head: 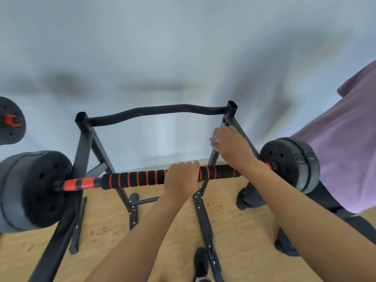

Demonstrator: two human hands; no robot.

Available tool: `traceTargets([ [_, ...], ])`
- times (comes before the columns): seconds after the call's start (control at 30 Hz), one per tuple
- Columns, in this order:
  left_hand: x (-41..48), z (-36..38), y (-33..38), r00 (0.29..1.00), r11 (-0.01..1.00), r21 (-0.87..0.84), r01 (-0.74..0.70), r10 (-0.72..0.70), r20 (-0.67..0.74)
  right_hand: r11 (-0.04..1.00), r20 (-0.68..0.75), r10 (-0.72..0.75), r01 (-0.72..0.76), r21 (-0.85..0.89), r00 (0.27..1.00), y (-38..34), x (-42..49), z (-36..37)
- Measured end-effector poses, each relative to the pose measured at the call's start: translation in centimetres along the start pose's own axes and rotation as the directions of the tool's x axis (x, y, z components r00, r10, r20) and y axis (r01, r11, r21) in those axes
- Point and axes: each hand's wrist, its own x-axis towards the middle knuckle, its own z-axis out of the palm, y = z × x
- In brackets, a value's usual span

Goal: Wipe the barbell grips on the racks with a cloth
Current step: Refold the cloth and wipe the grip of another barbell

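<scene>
Black foam grip (142, 178) (ringed in red) sleeves the barbell (78, 184).

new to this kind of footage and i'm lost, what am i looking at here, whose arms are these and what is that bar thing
There is no machine here. One camera worn on a person's head looks forward and down at their own two bare arms. The left hand grips the black foam barbell grip with red rings near its middle. The right hand reaches past the bar to the rack's right post and holds a small pale blue cloth, which is too blurred to describe further. The bar carries black round weight plates at both ends and rests on a black metal rack, which stands on a wooden floor. At the right edge is another person in a purple shirt.
</scene>
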Motion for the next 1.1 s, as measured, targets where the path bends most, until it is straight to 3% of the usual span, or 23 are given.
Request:
traceTargets([
  [0.07, -0.1, -0.3, -0.1, 1.000, 0.998, -0.051, -0.020, 0.019, -0.014, 0.984, -0.122, -0.100, 0.081, -0.156, 0.987, 0.7, 0.1, 0.7],
  [0.13, -0.1, -0.4, -0.3, 1.000, 0.998, -0.057, -0.014, 0.013, -0.024, 0.965, -0.017, -0.167, 0.160, -0.208, 0.986, 0.9, -0.5, 1.7],
  [0.2, 0.0, -0.3, -0.6, 1.000, 0.999, -0.033, -0.023, 0.023, -0.012, 0.969, 0.121, -0.178, 0.195, -0.151, 0.977, 1.0, -1.3, 3.1],
  [0.23, 0.1, -0.3, -0.7, 0.999, 0.999, -0.028, -0.034, 0.034, -0.005, 0.991, 0.154, -0.130, 0.133, -0.006, 0.979, 1.0, -1.5, 3.5],
  [0.37, 0.9, -0.8, -1.1, 0.995, 0.998, 0.009, -0.061, 0.060, 0.083, 0.962, 0.265, -0.082, 0.007, 0.273, 0.961, 0.9, -2.3, 2.8],
  [0.43, 1.5, -1.2, -1.2, 0.986, 0.998, -0.001, -0.063, 0.062, 0.157, 0.924, 0.227, -0.069, -0.023, 0.382, 0.972, 1.0, -2.9, 3.1],
  [0.63, 4.5, -1.9, -2.3, 0.893, 0.979, -0.199, 0.051, 0.044, 0.447, 0.926, 0.096, -0.086, 0.044, 0.375, 0.992, 1.1, -3.2, 4.1],
  [0.77, 6.0, -2.4, -3.2, 0.792, 0.899, -0.396, 0.187, 0.101, 0.602, 0.920, 0.089, -0.115, 0.072, 0.385, 0.989, 1.6, -2.7, 4.3],
  [0.83, 6.0, -2.7, -3.5, 0.851, 0.917, -0.394, 0.054, 0.164, 0.499, 0.906, 0.082, -0.123, 0.078, 0.416, 0.989, 2.0, -2.7, 4.4],
  [0.9, 5.0, -2.4, -3.0, 0.954, 0.972, -0.178, -0.151, 0.191, 0.233, 0.891, 0.047, -0.138, 0.103, 0.442, 0.989, 2.2, -2.6, 4.5],
  [0.93, 4.3, -1.7, -2.2, 0.976, 0.978, -0.092, -0.187, 0.196, 0.095, 0.886, 0.029, -0.145, 0.117, 0.448, 0.989, 2.2, -2.6, 4.6],
  [1.0, 3.1, 0.0, -0.1, 0.988, 0.989, -0.039, -0.143, 0.140, -0.062, 0.886, 0.010, -0.141, 0.122, 0.447, 0.990, 2.2, -2.4, 4.8],
  [1.1, 3.2, 1.5, 1.1, 0.991, 0.996, -0.094, -0.010, -0.003, -0.135, 0.894, 0.033, -0.138, 0.110, 0.434, 0.990, 2.1, -2.3, 4.8],
])
